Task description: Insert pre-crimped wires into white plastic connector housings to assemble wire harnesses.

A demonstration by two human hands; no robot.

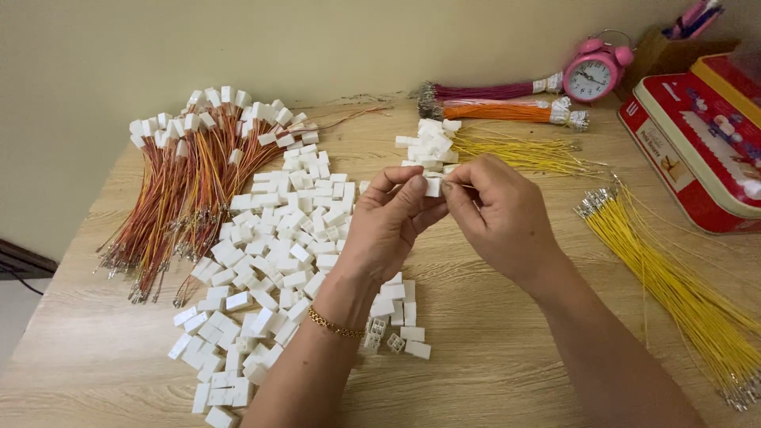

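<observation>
Fingers of your left hand [392,218] and right hand [495,210] are pinched together on one white connector housing [433,187], held just above the loose housing pile [269,261]. Keep that housing steady, open end toward the yellow wires [674,285], and feed squarely.

A single head-worn camera looks steeply down and forward over a wooden table [491,317], close enough that both forearms enter from the bottom edge. The fingertips [415,184] meet near frame centre; beyond them the view reaches the wall [238,40]. No second view exists.
</observation>
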